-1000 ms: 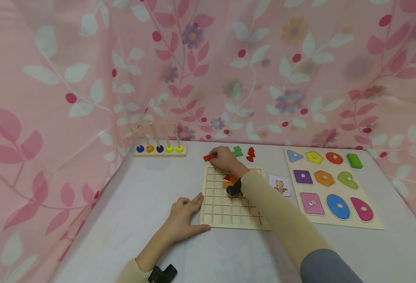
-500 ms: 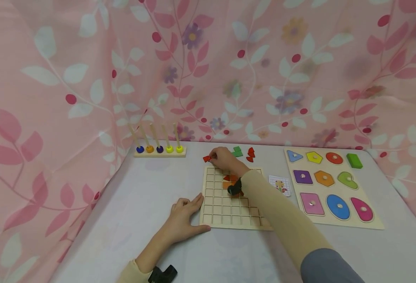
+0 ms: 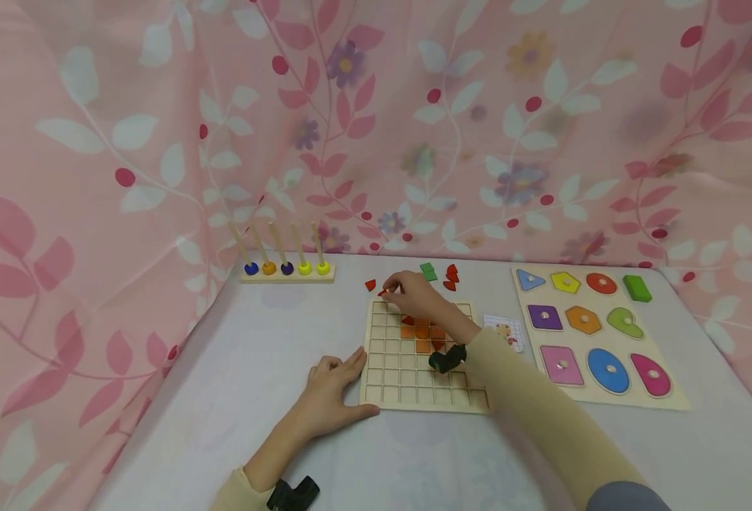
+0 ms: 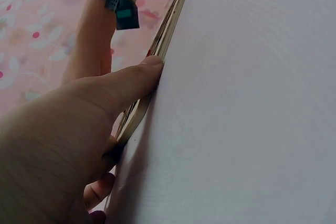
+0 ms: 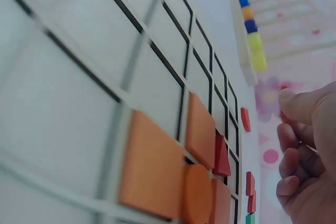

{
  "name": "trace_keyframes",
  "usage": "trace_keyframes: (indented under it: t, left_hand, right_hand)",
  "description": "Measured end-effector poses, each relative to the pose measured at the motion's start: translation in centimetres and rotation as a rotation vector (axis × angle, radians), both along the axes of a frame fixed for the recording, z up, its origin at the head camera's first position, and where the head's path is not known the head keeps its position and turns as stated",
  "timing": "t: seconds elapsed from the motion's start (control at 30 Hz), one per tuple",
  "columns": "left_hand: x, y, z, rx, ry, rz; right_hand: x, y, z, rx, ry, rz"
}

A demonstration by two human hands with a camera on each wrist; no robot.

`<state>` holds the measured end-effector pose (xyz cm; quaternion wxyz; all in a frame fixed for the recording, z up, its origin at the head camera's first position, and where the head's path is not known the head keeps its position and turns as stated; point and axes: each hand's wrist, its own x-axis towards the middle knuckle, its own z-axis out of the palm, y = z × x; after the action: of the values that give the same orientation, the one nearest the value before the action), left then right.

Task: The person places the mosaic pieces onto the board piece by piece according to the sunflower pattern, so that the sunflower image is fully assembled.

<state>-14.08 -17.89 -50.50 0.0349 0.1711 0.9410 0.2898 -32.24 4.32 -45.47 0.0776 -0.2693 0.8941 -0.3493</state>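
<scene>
Red piece, small, in the right grip beside a grid board

Head view: right grip (image 3: 416,294), thumb and fingers pinching one red piece (image 3: 383,292) just beyond the far edge of the grid board (image 3: 391,376), near its left corner; left grip (image 3: 327,397), fingers extended, grasping nothing, touching the board's left edge. Also on the bench (image 3: 222,369): one loose red wedge (image 3: 371,285), green pieces (image 3: 428,271), a patterned card (image 3: 505,332). Set on the board: orange pieces (image 3: 423,345). Handling, in our judgement: a light pinch by the sides, the piece squared to the grid lines before it is pressed flat, the left grip bracing the board

Left wrist view: left thumb against the board's edge; we cannot make out the pinched piece

Right wrist view: the piece shows as a red sliver at the thumb tip, mostly covered by the digits, apart from the orange pieces; remaining fingers curled inward
</scene>
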Motion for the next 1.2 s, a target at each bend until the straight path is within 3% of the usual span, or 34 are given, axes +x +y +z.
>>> trace_keyframes:
  t: [0.23, 0.5, 0.9, 1.2]
  left_hand:
    - [0.0, 0.1, 0.0, 0.004, -0.009, 0.008]
    - [0.1, 0.2, 0.1, 0.014, -0.025, 0.01]
    - [0.0, 0.2, 0.0, 0.016, -0.029, 0.018]
    - [-0.1, 0.1, 0.0, 0.006, -0.021, 0.008]
  right_hand:
    - [4.5, 1.8, -0.7, -0.031, 0.004, -0.011]
    - [7.7, 4.0, -1.5, 0.077, 0.049, 0.004]
    - [8.0, 4.8, -2.2, 0.11, 0.139, 0.141]
    - [8.3, 4.8, -2.7, 0.042, 0.164, 0.08]
